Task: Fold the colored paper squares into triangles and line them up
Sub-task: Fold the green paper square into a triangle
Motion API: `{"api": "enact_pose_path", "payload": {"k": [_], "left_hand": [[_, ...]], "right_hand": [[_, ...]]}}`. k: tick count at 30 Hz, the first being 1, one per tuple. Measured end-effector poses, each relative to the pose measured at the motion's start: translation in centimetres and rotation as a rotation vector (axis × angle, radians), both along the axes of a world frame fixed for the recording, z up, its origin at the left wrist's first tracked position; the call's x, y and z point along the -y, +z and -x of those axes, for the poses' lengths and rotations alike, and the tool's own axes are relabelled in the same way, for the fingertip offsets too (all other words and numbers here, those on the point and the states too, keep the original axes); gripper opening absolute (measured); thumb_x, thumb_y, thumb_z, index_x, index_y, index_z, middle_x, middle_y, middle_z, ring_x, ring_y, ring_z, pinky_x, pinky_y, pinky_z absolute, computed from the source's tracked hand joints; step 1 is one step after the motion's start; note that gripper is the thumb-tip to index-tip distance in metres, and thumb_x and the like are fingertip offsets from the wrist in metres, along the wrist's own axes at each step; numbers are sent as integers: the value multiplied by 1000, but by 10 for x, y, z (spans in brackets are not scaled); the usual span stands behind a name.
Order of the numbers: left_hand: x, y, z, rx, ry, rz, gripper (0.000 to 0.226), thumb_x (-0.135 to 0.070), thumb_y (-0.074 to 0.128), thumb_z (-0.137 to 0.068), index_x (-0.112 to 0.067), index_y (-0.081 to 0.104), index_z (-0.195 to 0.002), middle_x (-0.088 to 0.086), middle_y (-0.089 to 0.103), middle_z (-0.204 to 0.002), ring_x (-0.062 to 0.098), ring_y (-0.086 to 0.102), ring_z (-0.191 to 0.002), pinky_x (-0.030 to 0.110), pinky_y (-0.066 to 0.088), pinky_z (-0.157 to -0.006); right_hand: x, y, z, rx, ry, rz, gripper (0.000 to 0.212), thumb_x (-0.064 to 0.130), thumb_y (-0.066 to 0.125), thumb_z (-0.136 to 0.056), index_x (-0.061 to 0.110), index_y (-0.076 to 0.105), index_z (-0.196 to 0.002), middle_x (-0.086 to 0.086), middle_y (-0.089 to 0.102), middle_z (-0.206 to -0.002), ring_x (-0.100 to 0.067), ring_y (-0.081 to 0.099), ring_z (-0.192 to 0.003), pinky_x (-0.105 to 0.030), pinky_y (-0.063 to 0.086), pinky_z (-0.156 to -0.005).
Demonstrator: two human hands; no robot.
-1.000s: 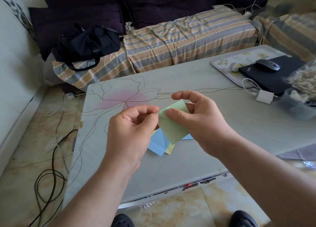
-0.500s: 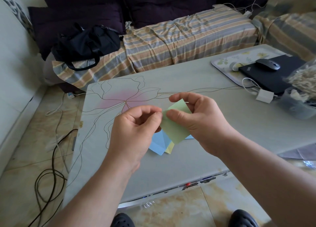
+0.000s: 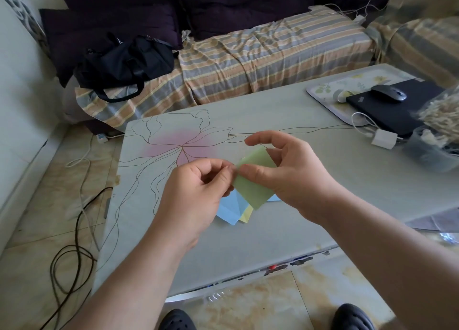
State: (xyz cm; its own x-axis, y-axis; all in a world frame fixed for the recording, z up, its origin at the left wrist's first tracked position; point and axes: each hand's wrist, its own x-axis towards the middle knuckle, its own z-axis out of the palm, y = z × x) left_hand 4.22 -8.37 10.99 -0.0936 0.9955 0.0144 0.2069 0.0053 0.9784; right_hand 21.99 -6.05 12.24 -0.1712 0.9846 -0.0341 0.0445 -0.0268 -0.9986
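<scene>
- From my remote feed, the black bag (image 3: pixel 124 61) sits on the striped sofa cover (image 3: pixel 260 63) at ten o'clock.
- The left hand (image 3: pixel 196 193) pinches the near corner of the green paper square (image 3: pixel 253 188), fingers curled.
- That square hangs above the table (image 3: pixel 248 242) at centre frame; blue paper (image 3: pixel 229 209) and yellow paper (image 3: pixel 247 215) lie beneath.
- The right hand (image 3: pixel 290 175) grips the green sheet with its thumb, forefinger raised.
- A mouse (image 3: pixel 388 94) rests on the laptop (image 3: pixel 392 113) at two o'clock.
</scene>
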Motion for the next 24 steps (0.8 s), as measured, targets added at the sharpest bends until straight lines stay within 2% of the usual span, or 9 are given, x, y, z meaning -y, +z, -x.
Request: {"api": "enact_pose_path", "payload": {"k": [3, 5, 8, 10, 12, 15, 19, 22, 24], "left_hand": [[1, -2, 2, -83, -12, -26, 13, -43, 73, -83, -33, 79, -89, -2, 77, -81, 26, 72, -80, 53, 60, -88], [2, -3, 4, -209, -28, -62, 8, -43, 76, -89, -36, 79, -90, -11, 76, -80, 15, 70, -77, 41, 61, -80], [3, -5, 6, -505, -28, -216, 5, -33, 75, -94, -34, 78, -91, -18, 72, -86, 5, 65, -79, 24, 49, -68], [3, -7, 4, -656, -30, -309, 5, -30, 76, -93, -34, 77, -91, -18, 65, -94, 5, 60, -83, 25, 47, -70], [2, -9, 2, -711, -37, -324, 4, -31, 76, -93, -35, 77, -93, -18, 60, -97, 8, 57, -84, 30, 48, -71], [2, -10, 2, -683, -44, -293, 2, -33, 76, -93, -35, 76, -93, -18, 62, -97, 6, 59, -83, 30, 49, -69], [1, -6, 3, -514, -45, -196, 2, -34, 79, -89, -35, 78, -89, -18, 69, -91, 3, 62, -80, 17, 42, -67], [1, -5, 4, -356, -77, -89, 5, -38, 77, -91, -39, 78, -87, -15, 75, -88, 12, 67, -76, 31, 54, -68], [1, -4, 4, -279, -82, -43, 5, -37, 76, -92, -40, 78, -88, -14, 75, -82, 10, 66, -71, 32, 55, -69]], "right_hand": [[-1, -2, -3, 188, 43, 27, 39, 24, 93, -73, 32, 71, -104, 2, 76, -88, -12, 71, -73, -35, 60, -66], [-2, -3, -5, 261, 48, 59, 29, 29, 93, -70, 31, 75, -92, 8, 74, -78, -8, 67, -67, -29, 56, -61], [-3, -3, -9, 393, 61, 29, 16, 34, 90, -73, 32, 77, -82, 16, 64, -61, -10, 52, -53, -26, 46, -51], [-1, -2, -10, 501, 75, -37, 12, 39, 87, -76, 33, 77, -81, 19, 62, -58, -9, 43, -47, -21, 41, -46], [0, -3, -10, 563, 70, -71, 11, 43, 85, -76, 37, 78, -82, 11, 68, -69, -9, 46, -49, -23, 44, -48], [-1, -7, -8, 591, 66, -64, 10, 43, 84, -79, 37, 79, -86, 14, 67, -71, -6, 47, -48, -21, 43, -46], [-3, -5, -9, 536, 71, -8, 15, 43, 84, -80, 29, 77, -76, 20, 48, -45, -5, 41, -39, -16, 32, -39], [-3, -3, -9, 490, 64, 16, 16, 39, 84, -79, 26, 76, -72, 20, 44, -42, -4, 40, -38, -14, 29, -39], [-3, -3, -8, 469, 62, 13, 14, 38, 84, -79, 28, 77, -72, 17, 46, -45, -5, 39, -41, -17, 32, -41]]}}
